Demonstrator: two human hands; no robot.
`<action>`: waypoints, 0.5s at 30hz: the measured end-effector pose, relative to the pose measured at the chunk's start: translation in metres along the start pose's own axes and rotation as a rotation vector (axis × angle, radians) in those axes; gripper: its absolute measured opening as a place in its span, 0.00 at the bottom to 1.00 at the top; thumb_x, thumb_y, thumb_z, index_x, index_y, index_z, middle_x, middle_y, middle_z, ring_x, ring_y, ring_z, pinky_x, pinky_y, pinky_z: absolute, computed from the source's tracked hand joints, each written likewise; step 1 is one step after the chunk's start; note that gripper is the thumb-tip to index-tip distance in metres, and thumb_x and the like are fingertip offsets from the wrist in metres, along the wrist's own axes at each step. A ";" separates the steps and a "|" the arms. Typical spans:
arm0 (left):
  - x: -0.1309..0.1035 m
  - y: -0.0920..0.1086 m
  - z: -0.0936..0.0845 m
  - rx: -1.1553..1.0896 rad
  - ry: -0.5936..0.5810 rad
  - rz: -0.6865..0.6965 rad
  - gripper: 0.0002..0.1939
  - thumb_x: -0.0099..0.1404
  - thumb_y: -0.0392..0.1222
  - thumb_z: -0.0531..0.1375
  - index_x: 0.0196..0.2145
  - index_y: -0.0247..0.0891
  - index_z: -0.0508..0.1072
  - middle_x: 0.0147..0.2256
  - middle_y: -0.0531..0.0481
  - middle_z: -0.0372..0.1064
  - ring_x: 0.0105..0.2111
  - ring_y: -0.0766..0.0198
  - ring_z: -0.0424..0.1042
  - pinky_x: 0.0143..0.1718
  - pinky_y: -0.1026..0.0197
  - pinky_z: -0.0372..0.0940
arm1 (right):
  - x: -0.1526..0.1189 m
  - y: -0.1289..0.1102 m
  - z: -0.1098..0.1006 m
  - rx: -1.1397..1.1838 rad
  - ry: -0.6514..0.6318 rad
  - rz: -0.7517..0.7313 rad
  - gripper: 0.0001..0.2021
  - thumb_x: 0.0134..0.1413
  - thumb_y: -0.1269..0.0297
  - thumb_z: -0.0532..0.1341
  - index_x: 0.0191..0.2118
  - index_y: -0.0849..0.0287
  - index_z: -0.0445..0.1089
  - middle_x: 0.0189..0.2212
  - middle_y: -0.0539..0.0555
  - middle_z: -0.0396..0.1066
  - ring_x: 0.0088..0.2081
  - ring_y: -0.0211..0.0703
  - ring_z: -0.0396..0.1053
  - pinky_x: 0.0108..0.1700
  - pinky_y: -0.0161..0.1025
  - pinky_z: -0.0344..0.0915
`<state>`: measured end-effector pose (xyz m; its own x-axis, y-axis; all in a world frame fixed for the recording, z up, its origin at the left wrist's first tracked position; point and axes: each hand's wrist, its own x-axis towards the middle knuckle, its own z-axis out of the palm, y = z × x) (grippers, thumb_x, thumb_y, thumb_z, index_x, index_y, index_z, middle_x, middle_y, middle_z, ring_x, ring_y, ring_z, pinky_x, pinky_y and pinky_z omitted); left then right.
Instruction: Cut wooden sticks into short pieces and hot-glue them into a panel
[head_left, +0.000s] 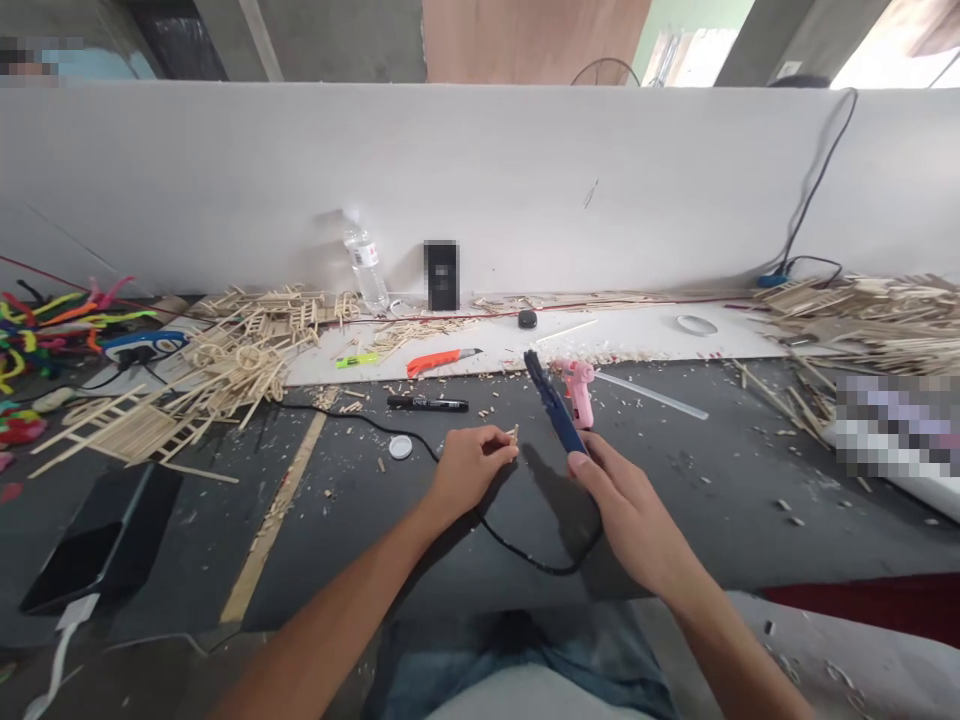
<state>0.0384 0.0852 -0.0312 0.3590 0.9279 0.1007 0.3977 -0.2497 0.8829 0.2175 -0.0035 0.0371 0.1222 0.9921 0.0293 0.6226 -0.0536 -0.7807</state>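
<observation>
My left hand is closed in a pinch on a small pale wooden stick piece, mostly covered by the fingers. In my right hand is a dark blue corded tool with a jagged black tip, tilted up and to the left. Its exact kind is unclear. The tool's tip is above and right of my left fingertips, apart from them. Just beyond the tool lies a pink glue gun with a clear glue stick beside it. A black cord loops below my hands.
Around me lie a black marker, a white cap, an orange cutter and wood scraps. Wooden stick structures crowd the left, stick piles the right. A bottle stands by the white partition; a dark device lies front left.
</observation>
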 end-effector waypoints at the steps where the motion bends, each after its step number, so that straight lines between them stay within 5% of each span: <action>1: 0.000 -0.001 0.000 0.008 0.006 -0.003 0.08 0.66 0.43 0.64 0.35 0.35 0.78 0.33 0.50 0.78 0.34 0.62 0.75 0.41 0.57 0.68 | -0.007 0.002 -0.002 -0.056 0.018 0.031 0.25 0.64 0.46 0.48 0.53 0.57 0.69 0.44 0.59 0.76 0.46 0.54 0.72 0.48 0.48 0.65; 5: 0.000 -0.002 -0.001 -0.003 0.003 0.016 0.09 0.67 0.44 0.64 0.35 0.35 0.78 0.32 0.51 0.77 0.33 0.63 0.75 0.41 0.57 0.68 | -0.024 0.011 -0.004 -0.245 0.031 0.126 0.27 0.59 0.46 0.55 0.54 0.61 0.70 0.49 0.65 0.74 0.51 0.67 0.70 0.51 0.57 0.61; 15: -0.003 0.001 -0.001 -0.019 0.030 0.033 0.10 0.63 0.40 0.61 0.26 0.35 0.78 0.22 0.54 0.72 0.26 0.65 0.68 0.28 0.65 0.54 | -0.039 0.013 0.001 -0.488 -0.114 0.134 0.21 0.64 0.49 0.51 0.54 0.56 0.68 0.45 0.57 0.76 0.44 0.56 0.73 0.44 0.48 0.63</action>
<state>0.0370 0.0823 -0.0302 0.3465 0.9270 0.1433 0.3699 -0.2755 0.8873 0.2202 -0.0424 0.0250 0.1572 0.9776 -0.1401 0.8985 -0.2005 -0.3905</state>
